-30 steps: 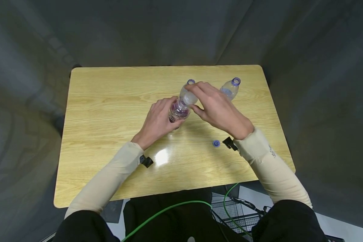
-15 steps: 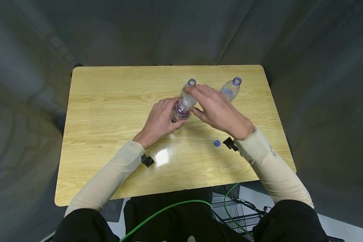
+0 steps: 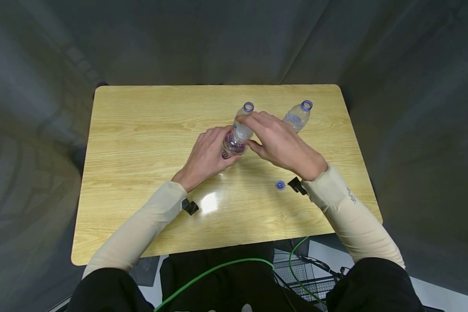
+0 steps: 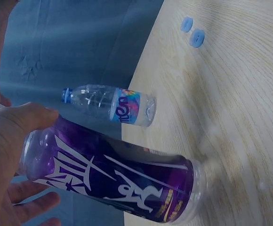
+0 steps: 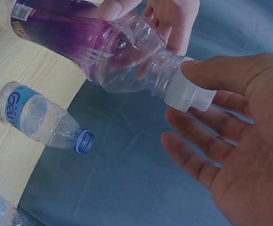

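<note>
My left hand (image 3: 207,154) grips a clear bottle with a purple label (image 4: 117,169) round its upper body, tilted in the left wrist view. Thumb and index finger of my right hand (image 3: 278,141) pinch the white cap (image 5: 186,89) at the bottle's neck; the other fingers are spread below it. Just behind my hands, a clear bottle with a blue-ringed mouth (image 3: 248,107) stands uncapped, its lower part hidden in the head view. A second such bottle (image 3: 297,116) stands to the right, partly behind my right hand.
On the wooden table (image 3: 140,130), a blue cap (image 3: 280,185) lies near my right wrist. The left wrist view shows another blue cap (image 4: 187,24) beside it. A dark curtain (image 3: 203,43) hangs behind the table. Green cable (image 3: 218,268) runs across the person's lap.
My right hand and the white-capped end of the purple-labelled bottle have shifted slightly toward the person. Both grips are kept, and the other bottles stand as before.
</note>
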A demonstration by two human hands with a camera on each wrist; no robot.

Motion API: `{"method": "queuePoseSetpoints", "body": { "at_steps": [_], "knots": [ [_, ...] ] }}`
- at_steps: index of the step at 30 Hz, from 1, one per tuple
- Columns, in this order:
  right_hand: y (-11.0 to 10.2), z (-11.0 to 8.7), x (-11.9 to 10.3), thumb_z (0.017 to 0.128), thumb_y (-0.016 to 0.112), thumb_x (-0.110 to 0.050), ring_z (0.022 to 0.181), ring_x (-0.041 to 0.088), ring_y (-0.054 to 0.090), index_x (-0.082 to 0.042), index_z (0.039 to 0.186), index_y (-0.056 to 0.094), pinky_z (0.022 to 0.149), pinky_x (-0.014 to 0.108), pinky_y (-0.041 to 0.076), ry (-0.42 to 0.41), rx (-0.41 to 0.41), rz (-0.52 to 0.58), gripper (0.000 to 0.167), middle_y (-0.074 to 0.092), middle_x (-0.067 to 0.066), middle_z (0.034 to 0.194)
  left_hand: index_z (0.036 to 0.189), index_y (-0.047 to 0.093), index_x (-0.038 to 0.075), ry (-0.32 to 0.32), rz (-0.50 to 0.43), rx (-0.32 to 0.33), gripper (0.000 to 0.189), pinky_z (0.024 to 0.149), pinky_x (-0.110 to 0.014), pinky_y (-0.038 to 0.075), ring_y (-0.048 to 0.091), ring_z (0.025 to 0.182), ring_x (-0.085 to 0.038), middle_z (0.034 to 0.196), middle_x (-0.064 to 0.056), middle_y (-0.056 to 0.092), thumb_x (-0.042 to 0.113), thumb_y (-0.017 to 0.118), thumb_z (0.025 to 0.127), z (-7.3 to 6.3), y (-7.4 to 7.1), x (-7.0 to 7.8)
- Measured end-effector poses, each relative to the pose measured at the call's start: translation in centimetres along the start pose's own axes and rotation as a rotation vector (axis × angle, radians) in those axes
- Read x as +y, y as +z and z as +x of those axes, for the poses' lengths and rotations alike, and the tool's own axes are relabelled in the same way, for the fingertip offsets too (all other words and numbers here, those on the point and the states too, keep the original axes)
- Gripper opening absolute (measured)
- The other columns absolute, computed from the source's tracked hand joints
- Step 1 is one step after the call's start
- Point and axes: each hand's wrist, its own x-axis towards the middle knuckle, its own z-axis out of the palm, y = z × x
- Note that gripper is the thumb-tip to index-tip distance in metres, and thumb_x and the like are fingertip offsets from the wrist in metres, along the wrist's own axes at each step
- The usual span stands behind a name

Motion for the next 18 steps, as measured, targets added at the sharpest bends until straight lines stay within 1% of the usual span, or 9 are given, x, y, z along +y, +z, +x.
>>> {"method": "queuePoseSetpoints", "body": {
  "at_steps": [8,13,18],
  "knots": [
    [-0.16,0.01,0.18,0.092,0.079,-0.008,0.124,0.028,0.062,-0.005,0.139,0.060,0.099,0.047,0.056,0.013,-0.032,0.003,0.051,0.065,0.011,0.135,0.150,0.047,0.008,0.012,0.018,-0.013,0.081,0.101,-0.045,0.048,0.058,0.119,-0.028,0.134,-0.009,0.062,0.044,0.082,0.087,-0.08,-0.01,0.02],
    [-0.32,-0.04,0.29,0.094,0.076,-0.005,0.126,0.028,0.060,-0.005,0.134,0.065,0.100,0.046,0.056,0.010,-0.065,0.000,0.042,0.063,0.011,0.135,0.150,0.048,0.009,0.037,0.016,-0.014,0.079,0.103,-0.046,0.047,0.057,0.121,-0.028,0.134,-0.009,0.063,0.043,0.082,0.088,-0.08,0.07,0.04],
    [-0.40,-0.14,0.36,0.095,0.074,-0.004,0.126,0.027,0.059,-0.004,0.135,0.066,0.100,0.045,0.056,0.001,-0.087,0.009,0.041,0.062,0.011,0.135,0.150,0.048,0.008,0.044,0.022,-0.022,0.079,0.104,-0.046,0.046,0.057,0.123,-0.027,0.133,-0.009,0.063,0.043,0.082,0.087,-0.09,0.06,0.09]
  ]
}}
